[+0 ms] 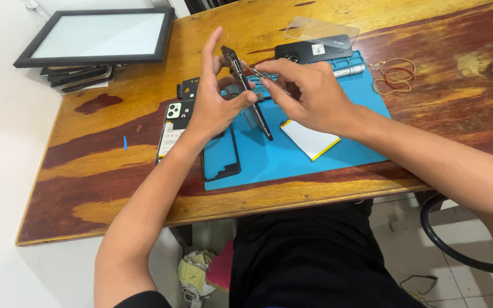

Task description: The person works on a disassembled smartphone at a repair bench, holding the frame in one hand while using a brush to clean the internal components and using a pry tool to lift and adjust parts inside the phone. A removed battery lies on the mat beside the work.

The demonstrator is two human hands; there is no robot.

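Now, left hand (215, 108) closed on dark phone body (246, 91), held edge-up and tilted above blue mat (292, 154); index finger raised straight. Right hand (309, 91) pinched on thin metal tool (253, 71), tip touching phone's upper edge. On mat: white rectangular battery, yellow-edged (310, 138), just right of phone; black frame (223, 165) at left. Off mat's left edge: back cover with white label (172, 134). Behind: black case bearing small white sticker (313, 51), clear sheet (322, 27), grey pen (348, 71). Rubber bands (394, 75) on bench (109, 171), far right.
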